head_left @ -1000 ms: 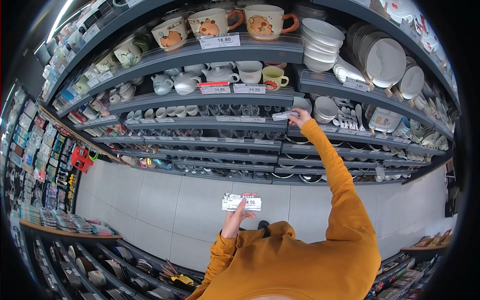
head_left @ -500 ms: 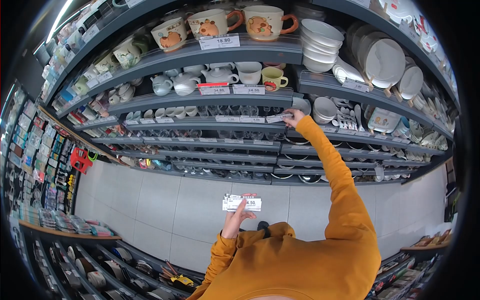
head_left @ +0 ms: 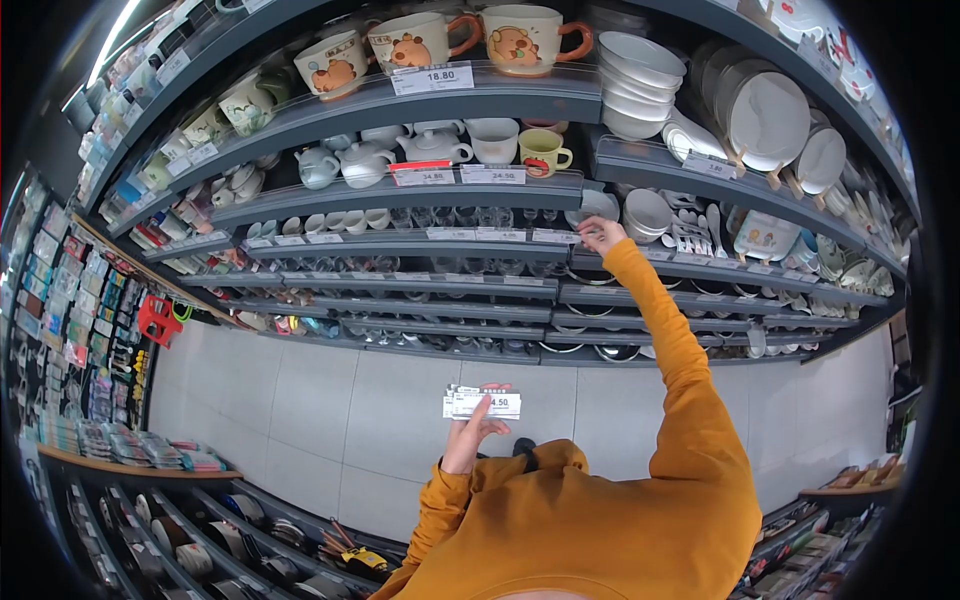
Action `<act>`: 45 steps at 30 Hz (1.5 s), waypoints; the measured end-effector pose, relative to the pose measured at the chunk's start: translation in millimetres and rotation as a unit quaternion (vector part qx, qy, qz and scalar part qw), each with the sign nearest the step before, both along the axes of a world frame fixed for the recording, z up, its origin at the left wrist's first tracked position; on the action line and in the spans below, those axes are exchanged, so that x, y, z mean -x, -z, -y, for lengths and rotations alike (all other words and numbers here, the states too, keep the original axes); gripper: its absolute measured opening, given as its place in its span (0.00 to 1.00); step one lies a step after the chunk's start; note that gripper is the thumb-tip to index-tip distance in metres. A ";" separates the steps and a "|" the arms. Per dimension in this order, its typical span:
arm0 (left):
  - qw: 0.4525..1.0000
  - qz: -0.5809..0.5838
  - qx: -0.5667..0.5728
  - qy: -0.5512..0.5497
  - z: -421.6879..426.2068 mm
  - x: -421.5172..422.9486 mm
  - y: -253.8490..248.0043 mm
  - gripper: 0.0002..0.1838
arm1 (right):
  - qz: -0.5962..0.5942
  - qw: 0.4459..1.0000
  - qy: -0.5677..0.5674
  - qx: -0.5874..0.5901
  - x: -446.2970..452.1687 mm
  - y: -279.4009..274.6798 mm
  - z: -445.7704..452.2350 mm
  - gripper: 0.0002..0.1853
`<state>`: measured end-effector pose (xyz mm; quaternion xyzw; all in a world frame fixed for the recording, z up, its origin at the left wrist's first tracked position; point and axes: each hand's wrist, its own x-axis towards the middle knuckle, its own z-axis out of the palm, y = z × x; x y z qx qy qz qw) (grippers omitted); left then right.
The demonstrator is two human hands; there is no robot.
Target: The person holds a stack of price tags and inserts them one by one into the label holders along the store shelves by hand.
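Note:
My left hand [head_left: 472, 435] is closed on a small stack of white price tags [head_left: 485, 403], held low in front of me with the thumb across the top one. Part of a price, "4.50", shows beside the thumb. My right hand [head_left: 604, 236] reaches to the shelf edge, its fingers slightly bent and apart, just right of a price tag [head_left: 555, 237] that sits in the rail. Whether a fingertip still touches that tag is too small to tell. Behind the hand are a grey dish [head_left: 590, 205] and a stack of white bowls [head_left: 647, 213].
Mugs with animal pictures [head_left: 524, 42] stand on an upper shelf, with teapots [head_left: 435, 146] below them. White plates [head_left: 768, 122] lean on racks at the right. A red stool-like object [head_left: 160, 320] is on the left, and pans [head_left: 170, 530] fill the shelf behind me.
My right hand has let go of the tag and drawn slightly right. The tag, tilted before, now lies level in the rail. My left hand keeps its stack.

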<state>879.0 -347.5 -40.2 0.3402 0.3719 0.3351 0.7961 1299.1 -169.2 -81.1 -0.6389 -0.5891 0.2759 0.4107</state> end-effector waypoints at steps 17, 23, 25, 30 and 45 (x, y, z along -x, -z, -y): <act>1.000 0.004 -0.005 -0.004 2.0 -0.8 1.5 0.18 | 0.237 0.970 0.053 0.023 11.5 -7.7 -7.7 0.14; 1.000 0.002 -0.003 -0.004 2.3 -2.0 -0.7 0.18 | 0.248 0.967 0.050 0.008 14.3 -13.2 -6.3 0.13; 1.000 0.004 0.000 -0.006 2.1 -2.3 2.3 0.19 | 0.255 0.966 0.045 0.008 13.2 -12.9 -5.9 0.13; 1.000 0.000 -0.003 -0.003 1.2 -4.3 1.1 0.19 | 0.180 0.982 0.030 0.047 14.1 -15.0 -4.2 0.13; 1.000 0.000 -0.003 -0.006 2.3 -5.6 -0.3 0.19 | 0.318 0.947 0.027 0.028 17.0 -4.3 -6.0 0.13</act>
